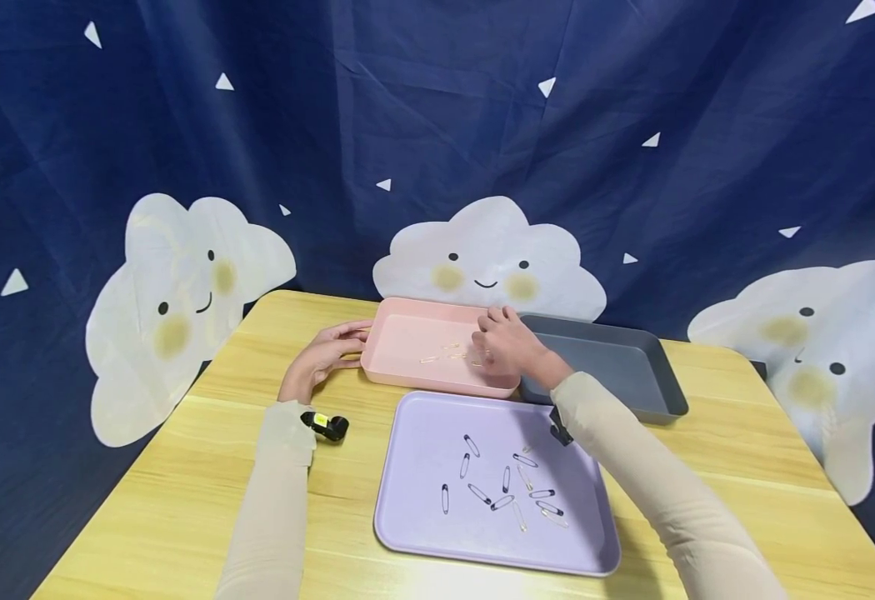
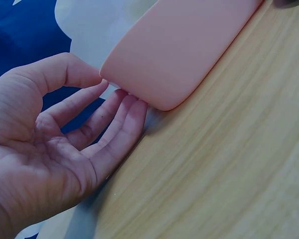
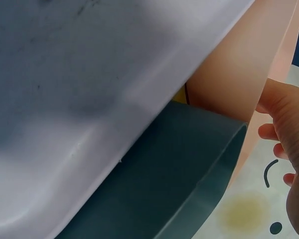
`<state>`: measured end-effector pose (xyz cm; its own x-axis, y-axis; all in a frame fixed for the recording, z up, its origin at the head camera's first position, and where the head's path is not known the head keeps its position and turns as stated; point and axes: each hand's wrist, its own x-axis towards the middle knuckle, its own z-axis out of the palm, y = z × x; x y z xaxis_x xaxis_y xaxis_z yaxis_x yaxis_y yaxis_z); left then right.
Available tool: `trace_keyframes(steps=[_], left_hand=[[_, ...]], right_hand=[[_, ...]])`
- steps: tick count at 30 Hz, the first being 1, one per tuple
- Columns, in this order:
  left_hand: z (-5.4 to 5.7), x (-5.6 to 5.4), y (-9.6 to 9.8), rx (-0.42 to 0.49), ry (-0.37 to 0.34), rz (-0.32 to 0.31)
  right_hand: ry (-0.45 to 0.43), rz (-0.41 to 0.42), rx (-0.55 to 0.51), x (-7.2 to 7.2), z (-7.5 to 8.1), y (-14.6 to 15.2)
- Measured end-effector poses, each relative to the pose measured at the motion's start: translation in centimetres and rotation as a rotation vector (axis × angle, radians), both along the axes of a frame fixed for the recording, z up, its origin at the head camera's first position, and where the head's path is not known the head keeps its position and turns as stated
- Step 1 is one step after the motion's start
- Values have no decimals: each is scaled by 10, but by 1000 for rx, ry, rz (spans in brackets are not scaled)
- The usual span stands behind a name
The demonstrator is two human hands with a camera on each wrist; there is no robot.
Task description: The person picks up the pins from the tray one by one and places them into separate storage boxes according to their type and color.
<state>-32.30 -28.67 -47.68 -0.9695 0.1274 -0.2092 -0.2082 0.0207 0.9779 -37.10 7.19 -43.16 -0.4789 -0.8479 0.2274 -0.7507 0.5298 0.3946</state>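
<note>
My left hand (image 1: 325,354) rests its fingertips and thumb against the left end of a pink tray (image 1: 400,329); in the left wrist view its fingers are loosely bent. Over the right part of that tray hovers my right hand (image 1: 514,346), fingers bent downward above several gold safety pins (image 1: 452,356). Its fingertips are mostly hidden, so whether they pinch a pin cannot be seen. Nearer to me lies a lilac tray (image 1: 417,529). Several black safety pins (image 1: 506,479) are scattered in it, along with a few gold safety pins (image 1: 525,477).
A dark grey tray (image 1: 625,367) stands right of the pink one, partly behind my right forearm. All three trays sit close together on a wooden table (image 1: 182,483). Behind the table hangs a blue curtain (image 1: 445,125) with cloud faces.
</note>
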Motion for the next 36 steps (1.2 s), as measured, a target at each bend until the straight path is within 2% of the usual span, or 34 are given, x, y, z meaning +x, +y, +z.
trace_keyframes(steps=[11, 19, 26, 31, 36], left_hand=[[0, 2, -1, -5, 2, -4], [0, 2, 0, -2, 1, -7], [1, 1, -1, -5, 5, -15], [0, 1, -1, -6, 5, -24], [-1, 1, -2, 6, 5, -22]], right_hand=[[0, 34, -36, 2, 4, 3], [4, 43, -17, 10, 13, 8], [-24, 59, -14, 15, 15, 14], [-36, 87, -56, 21, 17, 21], [-91, 114, -117, 30, 23, 27]])
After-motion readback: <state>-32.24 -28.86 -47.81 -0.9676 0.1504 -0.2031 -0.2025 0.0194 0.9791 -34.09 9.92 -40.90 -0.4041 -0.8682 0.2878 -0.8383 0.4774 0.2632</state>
